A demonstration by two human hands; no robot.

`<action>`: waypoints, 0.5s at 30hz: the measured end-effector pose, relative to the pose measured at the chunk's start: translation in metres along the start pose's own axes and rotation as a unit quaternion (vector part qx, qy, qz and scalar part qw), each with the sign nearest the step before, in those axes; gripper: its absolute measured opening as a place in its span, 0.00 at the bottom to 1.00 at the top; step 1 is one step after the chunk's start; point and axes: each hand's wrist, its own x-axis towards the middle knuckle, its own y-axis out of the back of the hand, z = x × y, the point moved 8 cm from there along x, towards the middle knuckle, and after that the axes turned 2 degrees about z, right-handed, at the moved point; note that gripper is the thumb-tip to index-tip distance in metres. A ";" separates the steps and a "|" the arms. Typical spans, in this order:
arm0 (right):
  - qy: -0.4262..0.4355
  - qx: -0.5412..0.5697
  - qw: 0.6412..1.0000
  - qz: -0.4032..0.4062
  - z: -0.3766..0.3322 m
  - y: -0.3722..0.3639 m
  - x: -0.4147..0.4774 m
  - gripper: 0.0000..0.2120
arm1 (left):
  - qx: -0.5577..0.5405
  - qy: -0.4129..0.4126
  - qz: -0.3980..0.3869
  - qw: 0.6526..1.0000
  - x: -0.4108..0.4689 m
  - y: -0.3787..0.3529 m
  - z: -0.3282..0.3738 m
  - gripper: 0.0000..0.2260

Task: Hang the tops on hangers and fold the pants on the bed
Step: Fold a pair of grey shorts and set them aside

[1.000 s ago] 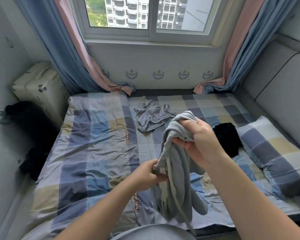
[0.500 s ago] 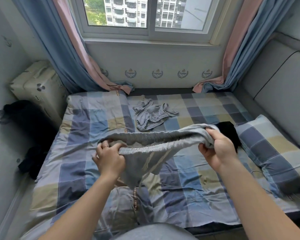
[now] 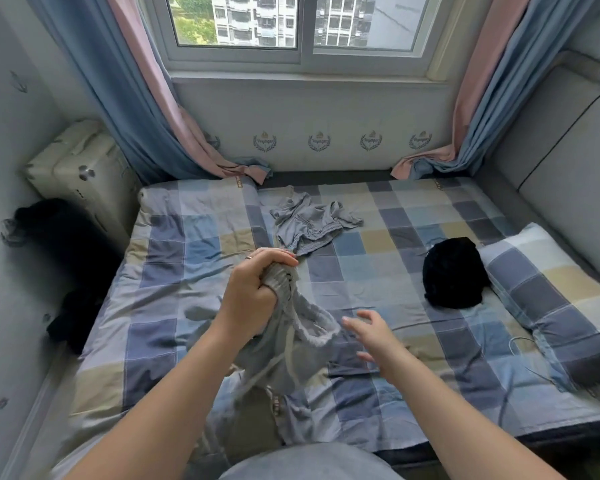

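Note:
My left hand point(image 3: 253, 296) grips the bunched waistband of grey pants point(image 3: 291, 344), which hang down over the checked bed point(image 3: 173, 306). Just right of the hanging cloth, my right hand point(image 3: 374, 337) hovers with fingers spread, holding nothing. A second grey garment point(image 3: 312, 225) lies crumpled farther back on the bed. A black garment point(image 3: 454, 273) sits in a heap at the right, against the pillow point(image 3: 548, 289).
A cream suitcase point(image 3: 80, 171) stands left of the bed, with dark clothing point(image 3: 66, 244) piled below it. Curtains point(image 3: 146, 109) hang at both sides of the window. A grey padded headboard point(image 3: 568, 161) runs along the right. A thin cable point(image 3: 520, 344) lies near the pillow.
The pants were stretched by the waistband between both hands. My right hand has let go and the waistband is gathered in my left hand, so the pants hang down.

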 end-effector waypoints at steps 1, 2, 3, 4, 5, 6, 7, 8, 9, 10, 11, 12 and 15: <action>0.039 -0.013 0.999 -0.009 -0.012 -0.009 0.002 0.25 | -0.025 0.015 -0.003 1.000 0.000 0.001 0.000 0.23; 0.076 -0.028 0.997 -0.018 -0.022 -0.018 0.004 0.26 | -0.053 0.030 -0.004 0.998 0.000 0.003 0.000 0.23; 0.107 -0.049 0.993 -0.027 -0.031 -0.027 0.005 0.28 | -0.082 0.044 -0.003 0.996 0.000 0.006 0.000 0.24; 0.131 -0.074 0.988 -0.037 -0.038 -0.035 0.005 0.30 | -0.107 0.055 -0.003 0.993 0.000 0.010 0.001 0.23; 0.152 -0.103 0.982 -0.043 -0.042 -0.043 0.007 0.32 | -0.130 0.064 -0.004 0.989 -0.001 0.013 0.002 0.22; 0.172 -0.137 0.974 -0.046 -0.046 -0.049 0.007 0.34 | -0.153 0.072 -0.008 0.986 0.000 0.016 0.002 0.20; 0.194 -0.176 0.964 -0.047 -0.048 -0.056 0.008 0.36 | -0.178 0.081 -0.014 0.981 0.000 0.019 0.003 0.18; 0.217 -0.217 0.950 -0.050 -0.051 -0.062 0.008 0.38 | -0.204 0.092 -0.022 0.974 0.001 0.021 0.003 0.16; 0.235 -0.256 0.936 -0.056 -0.053 -0.069 0.008 0.39 | -0.231 0.103 -0.032 0.967 0.002 0.021 0.004 0.13; 0.245 -0.290 0.923 -0.064 -0.053 -0.077 0.008 0.39 | -0.256 0.115 -0.045 0.959 0.002 0.021 0.004 0.11; 0.246 -0.313 0.914 -0.076 -0.051 -0.084 0.009 0.39 | -0.279 0.127 -0.060 0.950 0.002 0.020 0.005 0.10; 0.238 -0.320 0.912 -0.093 -0.048 -0.089 0.009 0.37 | -0.299 0.136 -0.073 0.942 0.001 0.019 0.006 0.09; 0.218 -0.230 0.939 -0.131 -0.038 -0.095 0.012 0.18 | -0.334 0.151 -0.089 0.926 0.003 0.018 0.003 0.09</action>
